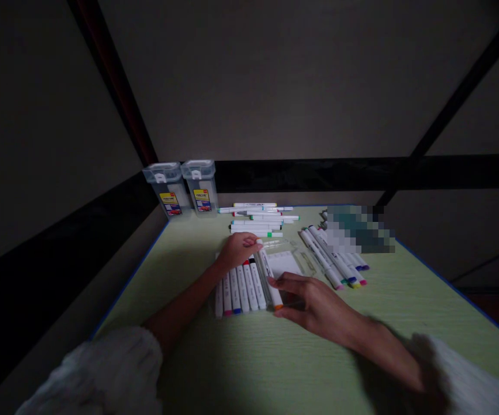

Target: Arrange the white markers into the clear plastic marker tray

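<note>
Left hand [239, 250] and right hand [318, 302] pinch my orange-tipped marker [267, 268], the marker row [243, 291] left of it aligned, loose markers [271, 218] beyond it not yet lined up.

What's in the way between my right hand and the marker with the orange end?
Nothing visible. Your right hand comes in from the right, its fingers touching the orange-ended marker. Your left hand is at the far end, and the row of markers lies on the opposite side.
</note>
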